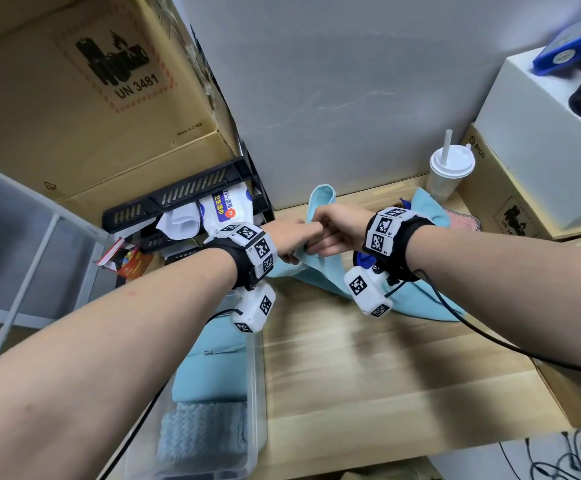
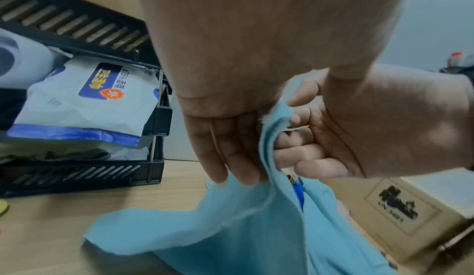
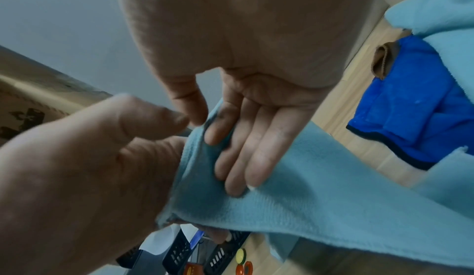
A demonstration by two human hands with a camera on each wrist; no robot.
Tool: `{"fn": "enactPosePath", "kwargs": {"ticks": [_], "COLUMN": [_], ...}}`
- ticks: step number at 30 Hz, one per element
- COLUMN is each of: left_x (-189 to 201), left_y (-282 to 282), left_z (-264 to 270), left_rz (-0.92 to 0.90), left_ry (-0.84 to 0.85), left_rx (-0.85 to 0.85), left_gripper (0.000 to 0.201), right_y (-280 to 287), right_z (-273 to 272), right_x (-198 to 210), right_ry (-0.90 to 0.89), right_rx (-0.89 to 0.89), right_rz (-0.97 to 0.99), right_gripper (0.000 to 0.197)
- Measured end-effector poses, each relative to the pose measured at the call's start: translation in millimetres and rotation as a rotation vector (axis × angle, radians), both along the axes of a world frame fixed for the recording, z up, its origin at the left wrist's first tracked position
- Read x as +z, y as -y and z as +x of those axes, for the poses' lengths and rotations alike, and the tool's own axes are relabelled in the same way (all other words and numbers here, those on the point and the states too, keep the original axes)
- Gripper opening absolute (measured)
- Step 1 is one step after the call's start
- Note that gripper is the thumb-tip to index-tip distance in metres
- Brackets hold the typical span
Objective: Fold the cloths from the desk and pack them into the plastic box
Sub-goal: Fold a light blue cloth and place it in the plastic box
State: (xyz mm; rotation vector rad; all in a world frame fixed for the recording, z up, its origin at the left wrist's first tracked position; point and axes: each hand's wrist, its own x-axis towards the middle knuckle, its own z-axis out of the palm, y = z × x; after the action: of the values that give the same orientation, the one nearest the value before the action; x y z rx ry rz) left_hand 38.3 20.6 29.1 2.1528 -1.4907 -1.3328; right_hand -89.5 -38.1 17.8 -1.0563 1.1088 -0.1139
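Both hands meet above the back of the wooden desk [image 1: 368,375] and hold one light blue cloth [image 1: 320,271] lifted at its edge. My left hand [image 1: 287,239] grips the edge with thumb above and fingers below. My right hand [image 1: 339,230] pinches the same cloth [image 3: 307,198] between its thumb and flat fingers [image 3: 243,147]. The cloth [image 2: 231,228] hangs from the hands down to the desk. A dark blue cloth [image 3: 415,101] lies under it, and a pink one [image 1: 464,221] lies behind. The clear plastic box [image 1: 256,375] stands at the lower left, holding folded cloths.
A black tray rack [image 1: 185,199] with a wipes pack [image 1: 223,209] stands at the back left under a big cardboard box [image 1: 91,98]. A lidded cup with a straw [image 1: 450,171] and more cardboard boxes [image 1: 511,202] are on the right. A black cable [image 1: 490,341] trails from my right wrist.
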Motion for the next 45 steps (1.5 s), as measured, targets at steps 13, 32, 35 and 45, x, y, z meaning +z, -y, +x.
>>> {"fn": "enactPosePath", "kwargs": {"ticks": [13,32,35,45], "left_x": [19,96,95,74], "left_y": [-2,5,0,22], "left_z": [26,62,58,32], "left_rz": [-0.101,-0.268,-0.174,-0.459], "left_ry": [0.541,0.742,0.746,0.486], "left_rx": [-0.621,-0.312,-0.332,-0.242], "left_gripper": [0.023,0.025,0.017,0.045], "right_y": [21,35,31,20], "right_z": [-6,6,9,16], "right_x": [5,89,86,75], "right_ry": [-0.327,-0.087,-0.038,0.138], "right_rx": [-0.168,-0.344,-0.22,-0.061], "right_rz": [-0.354,-0.629,-0.524,-0.29], "right_gripper": [0.022,0.021,0.008,0.025]}}
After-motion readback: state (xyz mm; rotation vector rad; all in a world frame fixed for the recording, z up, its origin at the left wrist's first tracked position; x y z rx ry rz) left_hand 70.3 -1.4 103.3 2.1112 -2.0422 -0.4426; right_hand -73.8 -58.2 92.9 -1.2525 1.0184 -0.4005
